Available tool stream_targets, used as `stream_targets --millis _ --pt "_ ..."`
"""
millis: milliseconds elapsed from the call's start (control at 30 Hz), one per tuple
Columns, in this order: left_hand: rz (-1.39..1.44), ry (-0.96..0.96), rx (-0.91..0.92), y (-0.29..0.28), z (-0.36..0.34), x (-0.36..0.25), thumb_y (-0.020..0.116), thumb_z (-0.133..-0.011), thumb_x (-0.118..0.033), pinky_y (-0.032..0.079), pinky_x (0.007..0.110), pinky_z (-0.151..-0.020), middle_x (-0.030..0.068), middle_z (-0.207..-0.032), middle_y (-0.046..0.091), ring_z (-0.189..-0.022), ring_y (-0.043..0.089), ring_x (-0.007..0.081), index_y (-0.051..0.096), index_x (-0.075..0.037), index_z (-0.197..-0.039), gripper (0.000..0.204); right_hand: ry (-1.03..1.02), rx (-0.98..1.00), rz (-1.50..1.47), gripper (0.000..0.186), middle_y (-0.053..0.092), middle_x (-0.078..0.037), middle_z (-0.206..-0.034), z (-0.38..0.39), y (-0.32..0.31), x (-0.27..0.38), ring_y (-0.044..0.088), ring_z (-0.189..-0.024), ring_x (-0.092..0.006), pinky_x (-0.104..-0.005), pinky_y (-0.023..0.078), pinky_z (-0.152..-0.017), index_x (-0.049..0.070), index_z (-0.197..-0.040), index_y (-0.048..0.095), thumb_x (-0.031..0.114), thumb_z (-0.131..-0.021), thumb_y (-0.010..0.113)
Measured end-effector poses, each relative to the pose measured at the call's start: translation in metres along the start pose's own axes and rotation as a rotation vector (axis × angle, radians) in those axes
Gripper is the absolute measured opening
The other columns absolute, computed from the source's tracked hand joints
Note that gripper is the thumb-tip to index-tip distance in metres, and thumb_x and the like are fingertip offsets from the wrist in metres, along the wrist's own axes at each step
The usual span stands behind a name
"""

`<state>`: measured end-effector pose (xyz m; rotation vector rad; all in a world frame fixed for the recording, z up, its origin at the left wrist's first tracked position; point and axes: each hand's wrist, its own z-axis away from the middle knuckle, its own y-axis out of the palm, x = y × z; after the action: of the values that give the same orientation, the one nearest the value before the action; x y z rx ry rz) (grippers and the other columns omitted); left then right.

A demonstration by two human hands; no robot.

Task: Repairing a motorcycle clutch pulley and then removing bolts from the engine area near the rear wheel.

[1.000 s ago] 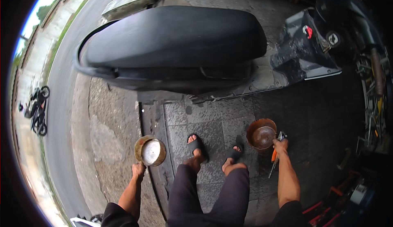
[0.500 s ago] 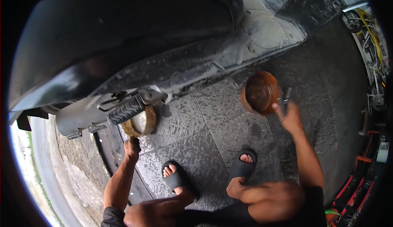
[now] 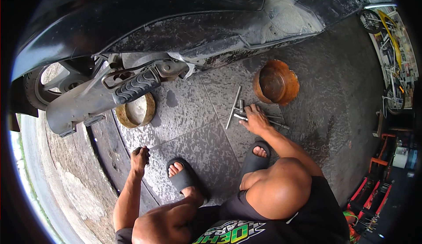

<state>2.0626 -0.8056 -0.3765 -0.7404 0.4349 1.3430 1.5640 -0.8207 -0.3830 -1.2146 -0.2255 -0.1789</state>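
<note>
My right hand lies over a small group of metal tools on the dark tiled floor. Its fingers are spread apart and touch them, while the palm hides part of the group. A long T-handle wrench lies left of these fingers; a thin metal rod sticks out on the other side. Just beyond is a rusty round bowl. My left hand hovers above the floor with its fingers curled closed; whatever is inside, if anything, is hidden. Ahead of it a shallow round tan pan sits below the scooter's footpeg.
A black scooter fills the far side, its exhaust muffler reaching toward the left. My sandalled feet are between my hands. At the right stand a yellow motorbike and a red metal rack.
My right hand has come down and leftward, and the tools it carried now lie on the floor. My left hand has drawn back from the tan pan. The view has shifted.
</note>
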Motion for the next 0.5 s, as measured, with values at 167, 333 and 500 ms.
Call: stream_targets --millis 167,333,500 --pt "-0.191 0.082 0.038 0.020 -0.002 -0.010 0.051 -0.091 -0.026 0.039 0.026 -0.046 0.0033 -0.063 0.055 -0.050 0.048 0.0107 0.061 0.000 -0.081 0.029 0.182 -0.158 -0.213 0.026 0.057 -0.020 -0.109 0.032 0.001 -0.058 0.058 -0.098 -0.0404 -0.0454 0.050 -0.082 0.006 -0.106 0.060 0.019 -0.083 0.063" --pt "-0.175 0.187 0.052 0.048 -0.022 -0.026 0.046 -0.088 -0.019 0.039 0.026 -0.045 0.0044 -0.061 0.056 -0.049 0.048 0.0102 0.062 0.002 -0.082 0.027 0.552 -0.049 -0.113 0.022 0.059 -0.018 -0.109 0.068 0.002 -0.097 0.059 -0.099 -0.0402 -0.0472 0.049 -0.080 0.008 -0.105 0.062 0.015 -0.085 0.060" --pt "-0.790 0.453 0.047 0.080 -0.021 -0.033 0.061 -0.085 -0.024 0.052 0.045 -0.071 0.0215 -0.082 0.068 -0.078 0.067 0.0366 0.064 -0.003 -0.091 0.022 0.487 -0.194 -0.067 0.020 0.059 -0.019 -0.111 0.080 -0.008 -0.108 0.058 -0.103 -0.0401 -0.0465 0.048 -0.084 0.005 -0.105 0.062 0.012 -0.087 0.058"
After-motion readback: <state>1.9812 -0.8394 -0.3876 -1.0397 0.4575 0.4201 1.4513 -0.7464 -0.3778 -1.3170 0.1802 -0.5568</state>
